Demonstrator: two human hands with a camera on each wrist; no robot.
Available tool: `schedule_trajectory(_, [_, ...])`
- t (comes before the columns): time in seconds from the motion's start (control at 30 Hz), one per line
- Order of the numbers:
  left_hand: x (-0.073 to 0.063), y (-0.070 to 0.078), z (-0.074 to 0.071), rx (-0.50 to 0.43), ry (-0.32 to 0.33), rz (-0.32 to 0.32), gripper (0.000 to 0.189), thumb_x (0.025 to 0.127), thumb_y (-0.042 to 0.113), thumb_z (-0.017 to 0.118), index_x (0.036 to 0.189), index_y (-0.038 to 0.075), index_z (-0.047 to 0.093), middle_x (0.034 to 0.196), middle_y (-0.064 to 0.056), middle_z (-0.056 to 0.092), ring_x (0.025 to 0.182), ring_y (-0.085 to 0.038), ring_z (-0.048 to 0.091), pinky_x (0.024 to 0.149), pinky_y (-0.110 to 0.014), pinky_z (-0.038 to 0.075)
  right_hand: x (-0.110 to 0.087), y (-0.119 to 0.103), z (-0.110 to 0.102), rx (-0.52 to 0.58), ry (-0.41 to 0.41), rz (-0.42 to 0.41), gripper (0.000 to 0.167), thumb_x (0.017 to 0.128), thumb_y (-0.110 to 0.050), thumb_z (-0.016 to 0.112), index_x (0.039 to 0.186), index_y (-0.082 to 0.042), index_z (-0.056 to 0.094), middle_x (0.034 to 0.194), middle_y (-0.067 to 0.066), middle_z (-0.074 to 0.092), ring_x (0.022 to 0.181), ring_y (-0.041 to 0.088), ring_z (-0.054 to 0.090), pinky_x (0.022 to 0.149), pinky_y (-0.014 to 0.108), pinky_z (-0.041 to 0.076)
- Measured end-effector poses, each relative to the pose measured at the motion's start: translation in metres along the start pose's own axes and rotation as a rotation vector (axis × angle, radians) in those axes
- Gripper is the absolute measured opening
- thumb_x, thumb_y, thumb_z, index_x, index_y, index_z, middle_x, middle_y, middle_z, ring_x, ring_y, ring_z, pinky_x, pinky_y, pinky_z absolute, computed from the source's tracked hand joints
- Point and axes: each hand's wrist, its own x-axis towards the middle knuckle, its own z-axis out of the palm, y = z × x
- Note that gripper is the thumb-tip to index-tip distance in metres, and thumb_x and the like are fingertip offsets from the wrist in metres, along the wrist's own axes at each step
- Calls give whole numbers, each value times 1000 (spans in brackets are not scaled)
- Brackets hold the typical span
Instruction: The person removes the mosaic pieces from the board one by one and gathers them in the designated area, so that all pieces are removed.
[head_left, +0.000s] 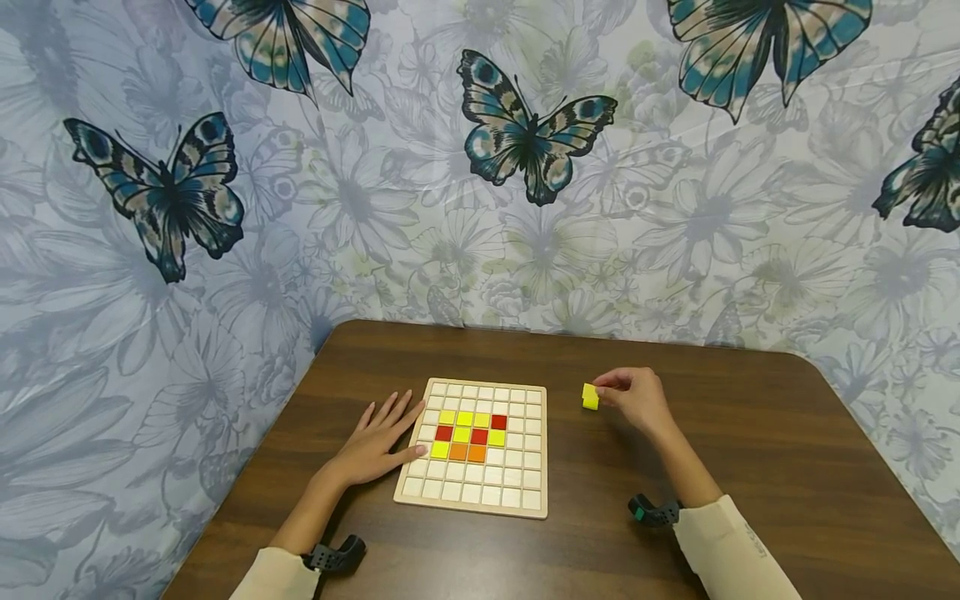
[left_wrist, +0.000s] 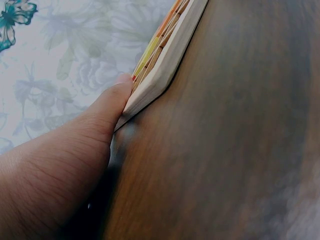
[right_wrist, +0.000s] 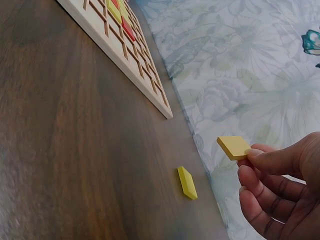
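Note:
A square wooden board [head_left: 544, 454] with a grid of cells lies on the table. Yellow, red and orange tiles fill a block of cells, among them a red tile [head_left: 498, 422] and an orange tile [head_left: 476, 453]. My left hand [head_left: 363, 450] rests at the board's left side, fingers spread, with the thumb on its edge. Right of the board, my right hand [head_left: 637, 400] pinches a yellow tile [right_wrist: 233, 147] between thumb and fingertips, held above the table. Another yellow tile [right_wrist: 187, 183] lies on the tabletop below it.
The brown wooden table [head_left: 720, 417] has rounded far corners. Behind its far edge hangs a butterfly-patterned cloth [head_left: 420, 250]. Dark bands [head_left: 337, 556] are worn on both wrists, beside pale sleeves.

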Motion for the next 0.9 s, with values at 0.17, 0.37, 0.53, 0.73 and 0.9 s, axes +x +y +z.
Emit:
schedule_trajectory(0.17, [0, -1, 1, 7, 1, 6, 84, 97, 60, 57, 163, 19, 26, 168, -15, 18, 154, -43, 11, 117, -69, 2, -1, 6, -3, 4, 13, 25, 10, 89, -1, 76, 97, 5, 78, 88, 14, 76, 69, 15, 70, 67, 34, 61])
schedule_trajectory(0.37, [0, 0, 0, 1, -2, -2, 85, 96, 61, 57, 163, 19, 26, 168, -15, 17, 154, -42, 11, 117, -69, 2, 0, 12, -8, 6, 22, 37, 11, 90, 0, 75, 98, 7, 77, 89, 19, 75, 69, 19, 71, 69, 39, 62])
schedule_trajectory(0.53, [1, 0, 0, 0, -1, -7, 85, 96, 61, 57, 163, 19, 26, 168, -14, 17, 154, -42, 11, 117, -69, 1, 1, 15, -11, 8, 27, 52, 13, 90, -1, 75, 99, 8, 77, 91, 19, 75, 71, 21, 72, 70, 40, 62])
schedule_trajectory(0.73, [0, 0, 0, 5, -3, -6, 85, 96, 61, 57, 163, 18, 26, 168, -15, 17, 154, -42, 11, 117, -69, 1, 1, 19, -13, -6, 14, 60, 13, 91, -1, 75, 100, 8, 76, 91, 20, 75, 71, 20, 71, 69, 39, 62])
schedule_trajectory(0.9, [0, 0, 0, 3, -5, -8, 85, 96, 61, 57, 163, 19, 26, 168, -15, 17, 154, -42, 11, 117, -69, 2, 2, 25, -14, -9, 6, 79, 14, 92, -2, 74, 101, 9, 76, 92, 19, 75, 71, 19, 71, 67, 36, 62])
